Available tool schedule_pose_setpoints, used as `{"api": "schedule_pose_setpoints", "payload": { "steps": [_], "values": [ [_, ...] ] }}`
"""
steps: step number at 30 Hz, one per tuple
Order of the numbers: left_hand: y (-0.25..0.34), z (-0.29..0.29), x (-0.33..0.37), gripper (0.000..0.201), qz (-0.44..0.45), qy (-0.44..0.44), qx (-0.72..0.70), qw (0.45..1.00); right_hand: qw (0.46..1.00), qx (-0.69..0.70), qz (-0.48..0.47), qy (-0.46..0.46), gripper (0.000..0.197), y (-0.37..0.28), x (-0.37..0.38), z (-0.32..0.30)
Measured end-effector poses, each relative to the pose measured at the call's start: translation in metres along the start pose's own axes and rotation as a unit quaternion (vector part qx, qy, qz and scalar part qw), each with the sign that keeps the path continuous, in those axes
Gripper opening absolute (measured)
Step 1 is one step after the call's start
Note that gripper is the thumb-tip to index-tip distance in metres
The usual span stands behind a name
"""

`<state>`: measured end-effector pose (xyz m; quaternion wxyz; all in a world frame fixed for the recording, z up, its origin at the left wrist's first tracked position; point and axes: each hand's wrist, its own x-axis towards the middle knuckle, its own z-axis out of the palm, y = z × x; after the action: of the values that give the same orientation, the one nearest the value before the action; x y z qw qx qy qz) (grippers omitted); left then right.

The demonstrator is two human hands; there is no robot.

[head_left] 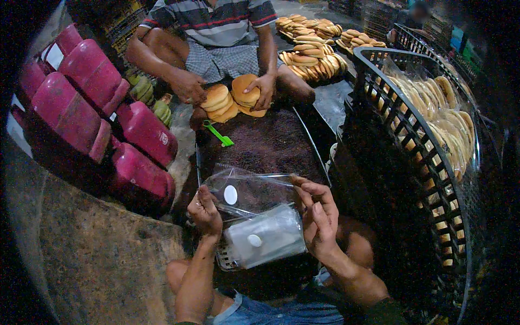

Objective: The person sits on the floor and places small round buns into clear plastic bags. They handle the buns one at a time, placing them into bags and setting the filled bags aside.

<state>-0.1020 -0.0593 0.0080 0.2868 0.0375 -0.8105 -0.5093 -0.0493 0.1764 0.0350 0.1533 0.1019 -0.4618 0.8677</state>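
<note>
My left hand (206, 212) and right hand (320, 219) hold up one clear bag (234, 195) in front of me. Below it sits a pile of clear bags (271, 236), in or on a small basket (226, 260) — I can't quite tell. The big black crate (374, 52) on my right has bagged bread (452, 135) inside. My left is curled tight on the bag; my right, half open, pinches the other side.
</note>
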Motion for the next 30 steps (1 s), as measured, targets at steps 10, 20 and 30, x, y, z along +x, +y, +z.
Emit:
{"api": "schedule_pose_setpoints", "payload": {
  "steps": [10,20,30],
  "values": [
    [0.0,-0.006,0.009,0.058,-0.114,0.015,-0.12,0.986,0.961,-0.269,0.001,-0.069,0.039,-0.003,-0.003,-0.013],
    [-0.003,-0.038,0.012,0.057,-0.056,-0.076,0.099,0.991,0.776,-0.503,-0.25,-0.286,0.069,-0.019,-0.004,0.014],
    [0.004,-0.055,0.005,0.059,-0.113,-0.115,0.03,0.987,0.743,-0.577,-0.224,-0.254,0.027,0.0,-0.028,0.041]
  ]
}}
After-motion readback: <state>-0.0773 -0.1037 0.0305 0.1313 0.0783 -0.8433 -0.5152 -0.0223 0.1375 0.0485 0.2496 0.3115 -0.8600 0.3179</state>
